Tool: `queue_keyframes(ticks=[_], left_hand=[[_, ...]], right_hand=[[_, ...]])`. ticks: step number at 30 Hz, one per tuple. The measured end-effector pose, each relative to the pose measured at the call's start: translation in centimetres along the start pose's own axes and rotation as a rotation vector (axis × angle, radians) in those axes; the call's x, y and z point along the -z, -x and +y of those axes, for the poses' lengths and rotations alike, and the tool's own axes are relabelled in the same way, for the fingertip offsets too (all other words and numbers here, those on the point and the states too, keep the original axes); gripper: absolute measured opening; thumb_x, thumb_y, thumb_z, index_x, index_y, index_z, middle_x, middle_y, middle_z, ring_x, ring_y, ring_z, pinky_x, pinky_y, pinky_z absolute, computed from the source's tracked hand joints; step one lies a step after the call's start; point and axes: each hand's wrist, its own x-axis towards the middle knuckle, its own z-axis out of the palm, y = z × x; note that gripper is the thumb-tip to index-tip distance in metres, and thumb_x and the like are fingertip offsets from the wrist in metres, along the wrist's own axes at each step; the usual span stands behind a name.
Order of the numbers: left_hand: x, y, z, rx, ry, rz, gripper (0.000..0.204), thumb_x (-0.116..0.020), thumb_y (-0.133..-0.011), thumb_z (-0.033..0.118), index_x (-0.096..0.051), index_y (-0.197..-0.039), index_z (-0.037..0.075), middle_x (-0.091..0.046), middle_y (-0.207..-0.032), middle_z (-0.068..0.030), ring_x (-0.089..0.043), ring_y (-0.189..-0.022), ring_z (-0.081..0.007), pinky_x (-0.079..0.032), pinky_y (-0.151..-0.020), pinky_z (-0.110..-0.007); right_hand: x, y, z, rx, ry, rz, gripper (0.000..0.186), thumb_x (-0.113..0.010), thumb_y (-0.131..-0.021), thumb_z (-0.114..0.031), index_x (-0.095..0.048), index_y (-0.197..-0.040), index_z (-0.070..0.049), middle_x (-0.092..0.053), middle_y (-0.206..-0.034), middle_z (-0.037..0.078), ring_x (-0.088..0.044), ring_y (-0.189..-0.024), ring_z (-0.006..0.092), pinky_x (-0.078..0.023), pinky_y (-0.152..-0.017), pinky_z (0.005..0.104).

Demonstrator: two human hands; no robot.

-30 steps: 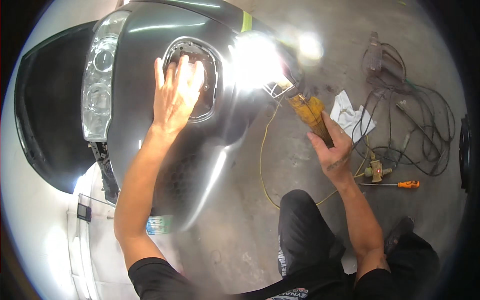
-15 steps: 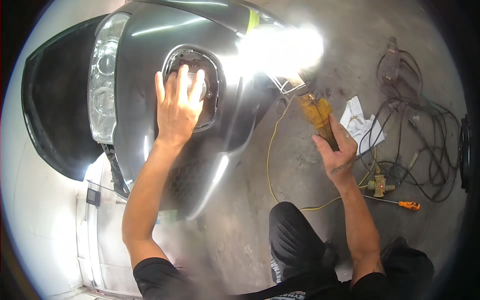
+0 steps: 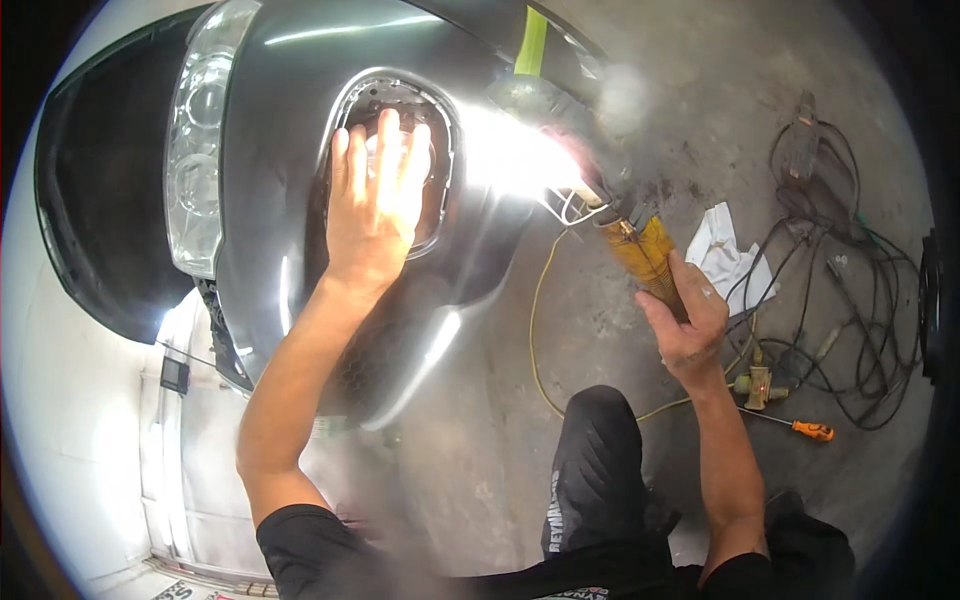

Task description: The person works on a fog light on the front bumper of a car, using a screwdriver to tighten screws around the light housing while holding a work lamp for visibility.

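Observation:
My left hand (image 3: 372,215) lies over the oval fog-light opening (image 3: 441,190) in the dark car bumper (image 3: 275,140). Its fingers are stretched out and slightly apart, reaching over a round lamp (image 3: 395,152) that they partly cover. Whether they press on it cannot be made out. My right hand (image 3: 695,320) is wrapped round the yellow-taped handle of a caged work light (image 3: 645,255). The bulb end points left at the bumper, and its glare washes out the surface beside the opening.
A clear headlight (image 3: 200,150) and the raised dark hood (image 3: 110,180) are to the left. On the concrete floor at right lie white paper (image 3: 728,258), tangled black cables (image 3: 870,300), a yellow connector (image 3: 758,388) and an orange-handled screwdriver (image 3: 813,431). A yellow cord (image 3: 535,340) loops near my knee.
The work light has turned, so its glare falls more on the bumper and less toward the upper right. My left hand has shifted slightly right over the opening, fingers still outstretched.

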Motion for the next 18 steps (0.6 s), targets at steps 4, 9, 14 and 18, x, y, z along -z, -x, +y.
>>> queue_keyframes(ticks=[4, 9, 14, 18], left_hand=[[-0.1, 0.2, 0.2, -0.001, -0.062, -0.016, 0.064, -0.071, -0.087, 0.020, -0.053, -0.148, 0.011, -0.048, -0.150, -0.0192, -0.052, -0.128, -0.0428, -0.036, -0.118, -0.056], [-0.5, 0.0, 0.6, -0.003, -0.116, 0.024, 0.056, -0.064, -0.092, 0.019, -0.054, -0.146, 0.009, -0.051, -0.149, -0.0207, -0.054, -0.128, -0.0438, -0.039, -0.115, -0.055], [-0.4, 0.3, 0.8, 0.033, -0.127, 0.077, 0.054, -0.063, -0.092, 0.013, -0.054, -0.145, 0.007, -0.049, -0.152, -0.0196, -0.054, -0.129, -0.0433, -0.054, -0.101, -0.047], [-0.6, 0.9, 0.9, 0.136, 0.069, 0.056, 0.069, -0.074, -0.086, 0.018, -0.047, -0.150, 0.008, -0.042, -0.153, -0.0196, -0.054, -0.127, -0.0399, -0.063, -0.090, -0.040]], right_hand=[[-0.1, -0.2, -0.7, 0.042, 0.000, 0.019, 0.049, -0.077, -0.082, -0.002, -0.060, -0.126, 0.013, -0.070, -0.101, 0.023, -0.072, -0.089, 0.0337, -0.055, -0.079, 0.0364], [-1.4, -1.2, -1.6, 0.064, 0.000, 0.065, 0.053, -0.076, -0.082, -0.001, -0.060, -0.131, 0.010, -0.069, -0.096, 0.023, -0.069, -0.081, 0.0359, -0.055, -0.072, 0.0379], [-1.4, -0.1, -2.4, 0.021, 0.034, 0.071, 0.054, -0.076, -0.082, -0.002, -0.059, -0.132, 0.010, -0.069, -0.096, 0.022, -0.069, -0.082, 0.0348, -0.055, -0.072, 0.0377], [-1.5, 0.3, -2.8, -0.019, 0.013, 0.061, 0.054, -0.076, -0.082, -0.002, -0.060, -0.132, 0.009, -0.070, -0.098, 0.021, -0.070, -0.083, 0.0336, -0.055, -0.073, 0.0373]])
